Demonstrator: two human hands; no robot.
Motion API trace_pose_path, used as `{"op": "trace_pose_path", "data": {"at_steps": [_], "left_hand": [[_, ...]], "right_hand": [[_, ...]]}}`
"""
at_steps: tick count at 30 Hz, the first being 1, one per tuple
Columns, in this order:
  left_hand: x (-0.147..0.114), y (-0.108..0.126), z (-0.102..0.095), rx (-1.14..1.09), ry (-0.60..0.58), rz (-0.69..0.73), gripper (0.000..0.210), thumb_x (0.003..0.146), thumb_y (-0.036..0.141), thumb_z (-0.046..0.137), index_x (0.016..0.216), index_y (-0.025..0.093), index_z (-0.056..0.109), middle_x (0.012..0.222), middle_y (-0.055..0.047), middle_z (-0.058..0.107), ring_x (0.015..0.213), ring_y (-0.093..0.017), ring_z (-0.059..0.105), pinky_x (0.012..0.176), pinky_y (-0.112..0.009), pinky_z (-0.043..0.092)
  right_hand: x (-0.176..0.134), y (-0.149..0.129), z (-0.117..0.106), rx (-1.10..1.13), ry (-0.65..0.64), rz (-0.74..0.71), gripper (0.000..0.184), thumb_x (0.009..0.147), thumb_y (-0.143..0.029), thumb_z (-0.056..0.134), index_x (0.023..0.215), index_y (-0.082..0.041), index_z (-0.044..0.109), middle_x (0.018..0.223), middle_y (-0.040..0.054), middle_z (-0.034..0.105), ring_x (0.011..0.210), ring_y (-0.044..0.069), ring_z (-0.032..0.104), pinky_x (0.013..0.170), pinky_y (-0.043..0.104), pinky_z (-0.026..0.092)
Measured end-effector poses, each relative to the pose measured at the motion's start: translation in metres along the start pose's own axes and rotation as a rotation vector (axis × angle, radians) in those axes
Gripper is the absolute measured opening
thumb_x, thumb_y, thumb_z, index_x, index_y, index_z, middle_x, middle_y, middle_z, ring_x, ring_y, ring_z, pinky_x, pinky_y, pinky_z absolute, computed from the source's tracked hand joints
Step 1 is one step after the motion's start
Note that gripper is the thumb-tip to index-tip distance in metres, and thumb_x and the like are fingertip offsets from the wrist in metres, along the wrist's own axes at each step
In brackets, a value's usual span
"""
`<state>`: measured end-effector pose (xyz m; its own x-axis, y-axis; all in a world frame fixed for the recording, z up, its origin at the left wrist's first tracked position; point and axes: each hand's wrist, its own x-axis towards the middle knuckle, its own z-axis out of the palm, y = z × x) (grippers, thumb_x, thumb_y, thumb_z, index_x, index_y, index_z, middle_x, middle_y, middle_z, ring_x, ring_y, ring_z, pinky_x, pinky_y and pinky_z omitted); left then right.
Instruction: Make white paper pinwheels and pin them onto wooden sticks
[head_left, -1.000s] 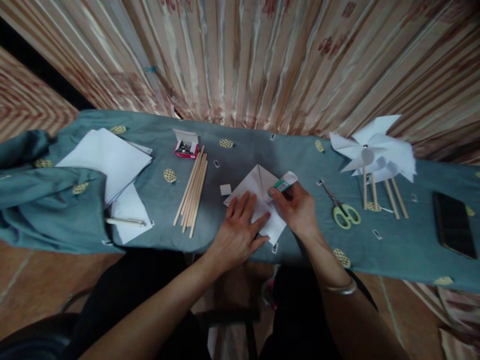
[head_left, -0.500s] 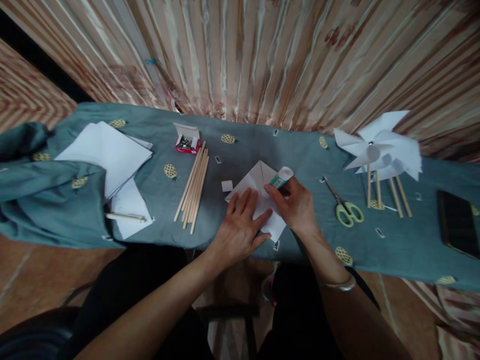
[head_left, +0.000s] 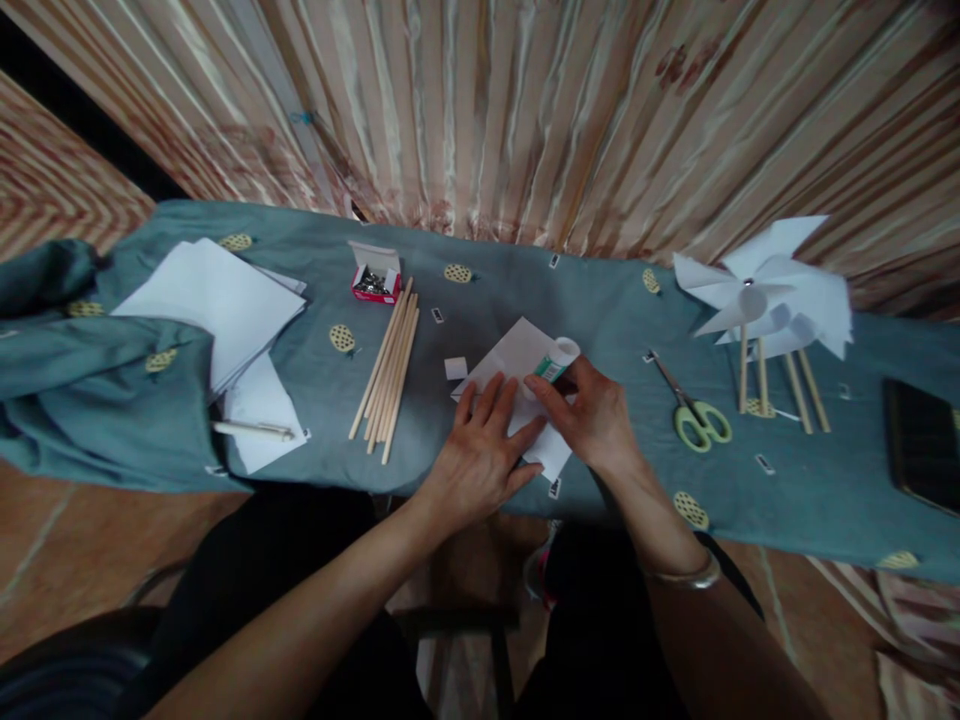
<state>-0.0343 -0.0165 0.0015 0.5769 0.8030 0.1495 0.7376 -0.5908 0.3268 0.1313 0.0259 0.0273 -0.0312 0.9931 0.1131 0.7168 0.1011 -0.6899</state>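
Observation:
A white paper square point(head_left: 517, 360) lies on the blue-grey tablecloth point(head_left: 615, 310) in front of me. My left hand point(head_left: 480, 450) rests flat on its near part, fingers spread, pinning it down. My right hand point(head_left: 592, 415) grips a green and white glue stick point(head_left: 556, 362), held nearly upright with its tip down on the paper beside my left fingers. A small white paper scrap point(head_left: 454, 368) lies just left of the sheet.
A bundle of wooden sticks point(head_left: 388, 372) and a red box of pins point(head_left: 375, 280) lie to the left, with stacked white sheets point(head_left: 217, 310) and a pen point(head_left: 255, 431) beyond. Green scissors point(head_left: 694, 412), finished paper pinwheels point(head_left: 765, 290) and a black phone point(head_left: 922, 445) lie to the right.
The folded-up flap of the paper has gone flat. The glue stick has tilted from slanting to nearly upright over the sheet. My left hand has stayed in place.

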Motion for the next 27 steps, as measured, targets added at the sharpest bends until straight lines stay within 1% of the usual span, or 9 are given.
{"op": "trace_pose_path", "data": {"at_steps": [5, 15, 18, 23, 27], "left_hand": [[-0.001, -0.001, 0.001, -0.007, 0.001, -0.003, 0.055, 0.089, 0.054, 0.054, 0.137, 0.026, 0.053, 0.154, -0.017, 0.036, 0.144, -0.040, 0.027, 0.113, -0.064, 0.025], [-0.001, 0.000, 0.001, -0.004, -0.002, 0.004, 0.055, 0.089, 0.054, 0.054, 0.136, 0.026, 0.054, 0.154, -0.019, 0.035, 0.144, -0.042, 0.027, 0.113, -0.064, 0.024], [-0.001, -0.001, 0.002, 0.000, 0.012, 0.009, 0.054, 0.090, 0.054, 0.053, 0.136, 0.026, 0.054, 0.154, -0.018, 0.035, 0.144, -0.041, 0.027, 0.113, -0.064, 0.023], [-0.002, -0.002, 0.003, -0.004, 0.026, 0.006, 0.053, 0.090, 0.055, 0.053, 0.135, 0.027, 0.055, 0.156, -0.016, 0.034, 0.145, -0.039, 0.027, 0.114, -0.063, 0.022], [-0.001, -0.001, 0.001, 0.000, 0.028, 0.004, 0.052, 0.090, 0.055, 0.053, 0.133, 0.027, 0.056, 0.154, -0.016, 0.036, 0.144, -0.039, 0.028, 0.114, -0.063, 0.023]], "right_hand": [[-0.002, 0.001, -0.002, -0.018, -0.022, -0.003, 0.030, 0.085, -0.050, 0.058, 0.090, -0.020, 0.059, 0.071, 0.0033, 0.069, 0.066, 0.021, 0.066, 0.061, 0.031, 0.045], [-0.004, 0.005, -0.005, -0.016, -0.014, 0.013, 0.029, 0.083, -0.050, 0.060, 0.089, -0.021, 0.060, 0.070, 0.0027, 0.069, 0.065, 0.021, 0.066, 0.061, 0.031, 0.046], [-0.004, 0.006, -0.006, -0.016, -0.010, 0.020, 0.029, 0.083, -0.050, 0.061, 0.089, -0.021, 0.061, 0.070, 0.0030, 0.070, 0.064, 0.021, 0.066, 0.060, 0.031, 0.046], [-0.004, 0.009, -0.007, -0.027, 0.011, 0.020, 0.030, 0.082, -0.051, 0.061, 0.083, -0.021, 0.060, 0.069, 0.0035, 0.070, 0.063, 0.021, 0.066, 0.059, 0.031, 0.046], [-0.004, 0.010, -0.008, -0.033, 0.024, 0.034, 0.030, 0.083, -0.051, 0.061, 0.084, -0.021, 0.061, 0.070, 0.0037, 0.070, 0.063, 0.021, 0.066, 0.059, 0.030, 0.046]]}}
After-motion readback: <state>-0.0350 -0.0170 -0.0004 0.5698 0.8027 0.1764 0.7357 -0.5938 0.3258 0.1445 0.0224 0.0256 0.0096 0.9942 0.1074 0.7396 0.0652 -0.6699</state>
